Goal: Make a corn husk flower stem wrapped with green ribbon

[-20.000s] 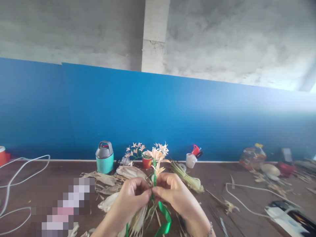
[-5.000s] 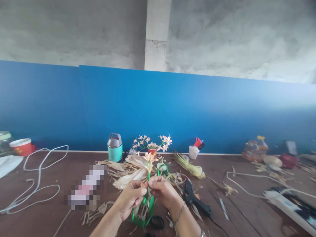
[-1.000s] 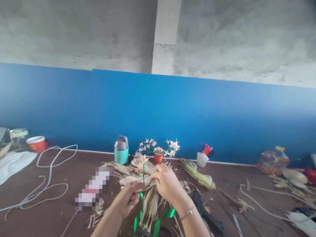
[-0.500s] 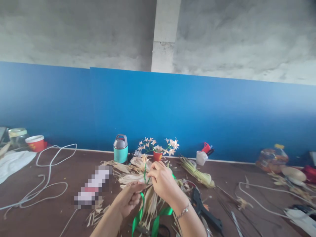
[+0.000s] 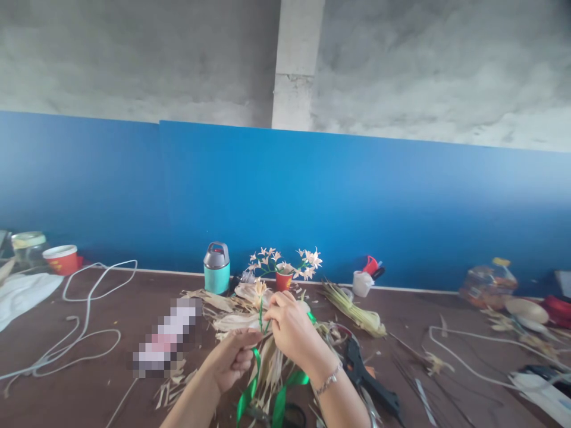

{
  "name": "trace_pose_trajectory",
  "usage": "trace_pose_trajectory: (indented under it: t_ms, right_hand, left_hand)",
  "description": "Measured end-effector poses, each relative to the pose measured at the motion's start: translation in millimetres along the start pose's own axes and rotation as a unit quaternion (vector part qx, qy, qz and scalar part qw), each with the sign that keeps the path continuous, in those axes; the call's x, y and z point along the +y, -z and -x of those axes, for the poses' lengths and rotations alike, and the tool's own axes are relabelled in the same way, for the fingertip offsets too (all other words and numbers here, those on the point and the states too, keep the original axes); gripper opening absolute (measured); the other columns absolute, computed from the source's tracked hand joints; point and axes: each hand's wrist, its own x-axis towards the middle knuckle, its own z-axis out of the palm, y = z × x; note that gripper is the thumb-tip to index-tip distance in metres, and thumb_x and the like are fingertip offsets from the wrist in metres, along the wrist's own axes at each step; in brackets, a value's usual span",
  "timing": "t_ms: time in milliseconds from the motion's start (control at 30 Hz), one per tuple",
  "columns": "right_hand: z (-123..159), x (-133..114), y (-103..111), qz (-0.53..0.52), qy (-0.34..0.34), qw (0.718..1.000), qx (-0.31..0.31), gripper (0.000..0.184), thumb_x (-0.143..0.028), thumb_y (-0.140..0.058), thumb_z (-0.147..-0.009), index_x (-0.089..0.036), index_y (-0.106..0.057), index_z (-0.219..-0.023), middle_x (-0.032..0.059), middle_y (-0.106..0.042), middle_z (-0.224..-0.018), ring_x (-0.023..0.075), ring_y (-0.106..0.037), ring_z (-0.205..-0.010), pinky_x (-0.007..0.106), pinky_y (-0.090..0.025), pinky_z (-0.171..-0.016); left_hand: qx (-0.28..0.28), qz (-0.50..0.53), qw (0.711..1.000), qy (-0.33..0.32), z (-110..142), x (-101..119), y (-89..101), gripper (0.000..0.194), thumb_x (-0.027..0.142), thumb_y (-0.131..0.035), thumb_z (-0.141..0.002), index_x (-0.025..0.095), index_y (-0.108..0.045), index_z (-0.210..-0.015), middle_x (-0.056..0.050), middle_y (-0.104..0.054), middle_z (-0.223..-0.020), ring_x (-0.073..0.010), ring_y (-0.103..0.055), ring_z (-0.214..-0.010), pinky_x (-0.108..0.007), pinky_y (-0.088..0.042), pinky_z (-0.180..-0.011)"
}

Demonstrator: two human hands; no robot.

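My left hand (image 5: pixel 232 360) is closed, thumb and forefinger pinching the lower end of an upright flower stem (image 5: pixel 261 315) wrapped in green. A pale, dried-husk flower (image 5: pixel 260 289) tops it. Close on the right, my right hand (image 5: pixel 292 330) has its fingers pinched at a second thin green piece beside that stem; its fingertips partly hide it. Green ribbon (image 5: pixel 250 389) hangs below my left hand and loops under my right wrist. Beneath and behind both hands lie pale dried husks (image 5: pixel 232 323).
A red cup (image 5: pixel 284 280) of pale flowers stands behind the husks, with a turquoise flask (image 5: pixel 216 278) to its left. Right of my hands lie a black glue gun (image 5: pixel 372 383) and a straw bundle (image 5: pixel 357 312). White cable (image 5: pixel 87 309) curls at left; a blue panel (image 5: pixel 285 190) backs the table.
The whole view has shifted slightly. Both hands keep nearly the same pinch and place around the green stem.
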Motion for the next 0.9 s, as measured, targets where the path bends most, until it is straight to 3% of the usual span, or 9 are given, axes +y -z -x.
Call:
trace_pose_trajectory:
  t_ms: [400,900]
  right_hand:
    - [-1,0,-5,0.024,0.007,1.0,0.005,0.028,0.005,-0.047,-0.069,-0.017,-0.065,-0.069,0.0045,-0.057,-0.082,0.0187,-0.049,-0.085,0.028,-0.041,-0.08]
    - [-4,-12,1,-0.052,0.0,0.997,0.063,0.05,0.008,-0.041,-0.068,-0.02,-0.054,-0.107,0.0062,-0.058,-0.099,0.021,-0.051,-0.094,0.035,-0.043,-0.086]
  left_hand:
    - [-0.023,-0.003,1.0,0.001,-1,-2,0.4,0.048,0.027,-0.086,-0.045,0.017,-0.04,-0.055,0.014,-0.029,-0.044,0.003,-0.015,-0.033,-0.012,-0.004,-0.032]
    - [-0.034,0.032,0.998,-0.053,3,0,-5.9,0.049,0.034,-0.086,-0.049,0.017,-0.042,-0.058,0.014,-0.028,-0.045,0.0025,-0.014,-0.033,-0.012,-0.004,-0.032]
